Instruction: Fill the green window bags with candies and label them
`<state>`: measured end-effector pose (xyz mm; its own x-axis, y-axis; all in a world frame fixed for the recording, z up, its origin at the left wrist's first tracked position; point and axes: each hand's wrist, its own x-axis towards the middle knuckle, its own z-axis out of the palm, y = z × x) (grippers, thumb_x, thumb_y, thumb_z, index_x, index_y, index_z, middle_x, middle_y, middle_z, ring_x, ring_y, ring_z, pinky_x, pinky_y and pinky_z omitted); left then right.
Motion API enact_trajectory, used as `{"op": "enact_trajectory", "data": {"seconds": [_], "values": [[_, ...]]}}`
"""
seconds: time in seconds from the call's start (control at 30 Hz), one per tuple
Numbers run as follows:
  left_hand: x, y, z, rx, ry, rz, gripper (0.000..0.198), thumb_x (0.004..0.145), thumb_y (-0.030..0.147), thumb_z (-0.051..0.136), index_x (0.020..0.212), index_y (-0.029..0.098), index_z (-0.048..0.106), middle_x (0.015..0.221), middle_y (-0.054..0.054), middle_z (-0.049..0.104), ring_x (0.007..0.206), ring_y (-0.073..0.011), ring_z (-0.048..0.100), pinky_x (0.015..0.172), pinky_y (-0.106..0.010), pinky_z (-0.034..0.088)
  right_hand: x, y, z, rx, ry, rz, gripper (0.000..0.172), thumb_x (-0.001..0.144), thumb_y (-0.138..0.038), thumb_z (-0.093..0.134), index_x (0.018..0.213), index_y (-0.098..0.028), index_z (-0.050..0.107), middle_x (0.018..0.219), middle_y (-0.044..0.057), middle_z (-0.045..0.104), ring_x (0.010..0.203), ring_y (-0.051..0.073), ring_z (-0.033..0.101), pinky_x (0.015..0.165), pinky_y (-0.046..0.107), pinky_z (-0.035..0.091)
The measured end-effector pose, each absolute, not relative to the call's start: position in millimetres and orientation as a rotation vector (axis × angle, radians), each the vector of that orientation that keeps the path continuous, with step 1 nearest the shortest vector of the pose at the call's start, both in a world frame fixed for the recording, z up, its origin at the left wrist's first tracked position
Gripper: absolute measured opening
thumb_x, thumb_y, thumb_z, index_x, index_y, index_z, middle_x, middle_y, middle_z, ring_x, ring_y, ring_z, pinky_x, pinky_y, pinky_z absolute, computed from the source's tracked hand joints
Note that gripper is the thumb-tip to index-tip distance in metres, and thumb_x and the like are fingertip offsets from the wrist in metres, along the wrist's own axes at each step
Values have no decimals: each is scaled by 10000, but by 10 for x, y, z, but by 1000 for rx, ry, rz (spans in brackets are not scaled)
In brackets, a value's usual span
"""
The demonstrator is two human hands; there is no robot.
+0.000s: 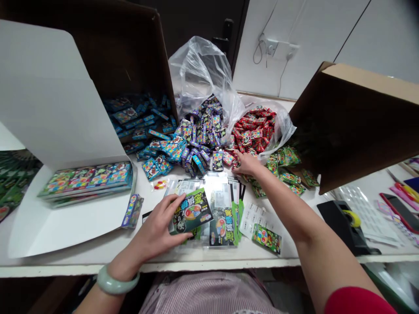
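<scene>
My left hand (157,226) wears a pale green bangle and grips a black-and-green printed packet (191,210) between thumb and fingers. Under and beside it lie more flat packets of that kind, among them a printed packet (222,224) in a clear sleeve. With its fingers apart, my right hand (247,164) reaches to the front of the red candy packets (252,131), nearest one red packet (228,158). Purple candy packets (204,126) and blue candy packets (159,155) are heaped to its left. Green candy packets (290,174) lie to its right.
At left, an open white box (68,218) holds rows of packets before a large carton (140,48). Another carton (356,117) lies tipped at right. Clear plastic bags (203,61) stand behind the heaps. A tape dispenser (340,224) and a phone (401,212) sit at right.
</scene>
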<state>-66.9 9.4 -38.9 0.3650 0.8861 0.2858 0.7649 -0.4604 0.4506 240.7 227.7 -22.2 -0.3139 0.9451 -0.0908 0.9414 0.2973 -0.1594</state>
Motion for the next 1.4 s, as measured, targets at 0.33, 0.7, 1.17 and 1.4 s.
{"op": "enact_trajectory", "data": {"seconds": [0.33, 0.7, 1.17, 1.4], "values": [[-706, 111, -374, 2352, 1485, 752, 891, 759, 461, 707, 1485, 284, 221, 1300, -116, 447, 1205, -334, 496, 1018, -502, 462, 2533, 1340, -444, -1039, -1961, 1246, 453, 733, -458, 704, 1058, -247, 468, 1201, 89, 567, 1103, 234, 606, 943, 425, 481], [-608, 39, -294, 2328, 1341, 743, 967, 710, 429, 769, 1480, 285, 201, 1329, -135, 386, 1249, -339, 441, 1048, -535, 426, 2400, 762, -4, -720, -2226, 966, 445, 765, -333, 711, 1151, -266, 501, 1461, 120, 341, 1396, 283, 324, 1119, 499, 307], [-597, 16, -308, 2267, 1272, 828, 990, 680, 429, 791, 1480, 270, 229, 1325, -131, 383, 1246, -335, 429, 1050, -548, 418, 2645, 742, 271, -639, -2365, 1155, 516, 769, -293, 730, 1241, -293, 521, 1483, 96, 343, 1403, 298, 310, 1139, 477, 273], [-529, 18, -310, 2280, 1181, 799, 981, 686, 486, 779, 1480, 261, 248, 1342, -141, 380, 1261, -342, 420, 1057, -534, 416, 2478, 764, 337, -643, -2523, 1065, 528, 783, -264, 721, 1267, -307, 515, 1491, 73, 371, 1382, 267, 361, 1130, 471, 306]]}}
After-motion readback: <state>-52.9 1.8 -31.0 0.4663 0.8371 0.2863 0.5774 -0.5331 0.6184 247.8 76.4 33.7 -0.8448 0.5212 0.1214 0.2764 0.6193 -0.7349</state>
